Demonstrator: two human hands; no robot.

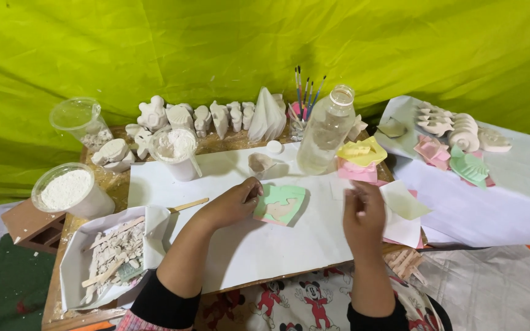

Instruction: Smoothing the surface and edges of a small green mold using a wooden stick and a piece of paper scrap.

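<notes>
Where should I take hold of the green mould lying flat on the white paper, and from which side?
Probably by its right edge, coming in from the right with the right hand. The green mould lies flat; the left hand already touches its left edge, while the right and near edges look bare, and the centre is a filled cavity.

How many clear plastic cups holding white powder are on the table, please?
3: one at the left edge, one behind it at the back left, one beside the white paper sheet. Others may be hidden.
</notes>
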